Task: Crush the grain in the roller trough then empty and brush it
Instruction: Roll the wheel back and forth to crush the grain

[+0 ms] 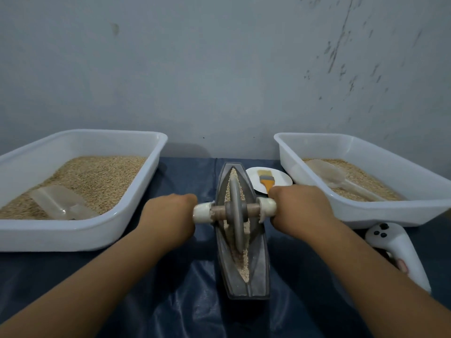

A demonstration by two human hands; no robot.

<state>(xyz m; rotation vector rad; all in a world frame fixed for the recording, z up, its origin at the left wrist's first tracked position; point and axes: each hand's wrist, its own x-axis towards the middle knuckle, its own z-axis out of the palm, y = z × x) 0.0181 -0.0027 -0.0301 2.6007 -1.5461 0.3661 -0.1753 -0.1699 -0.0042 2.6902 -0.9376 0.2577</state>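
At the centre of the counter (185,276), the two white end caps of a wooden axle (252,210) are gripped: the left hand (170,213) is curled round the cap at 9 o'clock of the wheel, the right hand (296,206) round the cap at 3 o'clock. The fingers themselves are hidden under the knuckles, but both fists are plainly closed on the handle.

Between the hands a grey roller wheel (236,215) is stood upright in the groove of the boat-shaped roller trough (259,272), which is laid lengthwise from 12 to 6 o'clock. Pale grain (244,263) is seen along the groove, part of it looking broken.

Wheel and trough are judged stiff and heavy, probably stone or metal, so a firm two-handed hold at the caps is called for, with the axle kept level lest the wheel ride up the sloped wall. For emptying, the trough is best taken by its long sides; loose grain spills easily.

Room fore and aft is limited by the pointed ends of the groove. At 9 o'clock a white tray (80,236) of grain with a clear scoop (58,203) is set close by; at 3 o'clock a second tray (366,215) with another scoop (329,173). A brush (266,179) is laid on a white plate (283,178) at 1 o'clock, just beside the trough, and a white controller (400,250) lies at 4 o'clock.
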